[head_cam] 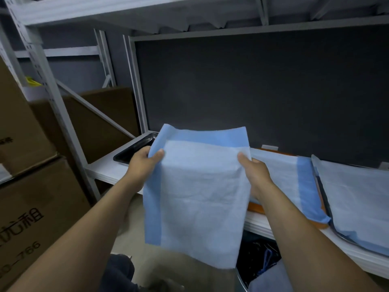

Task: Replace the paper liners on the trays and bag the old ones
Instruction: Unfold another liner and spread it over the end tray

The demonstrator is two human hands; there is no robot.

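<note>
Only readable print is on the lower cardboard box at the frame's left edge: big Chinese characters, partly cut off, one looks like 租, with digits ending in 766 underneath. The upper box has tiny print, too blurry to read.

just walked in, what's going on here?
A person holds a blue paper liner in front of the shelf, left hand pinching its upper left edge, right hand its right edge. On the shelf, the black tray at the left shows no liner; the orange tray and the metal tray to its right are lined. Whether the held liner is old or fresh is unclear.
</note>
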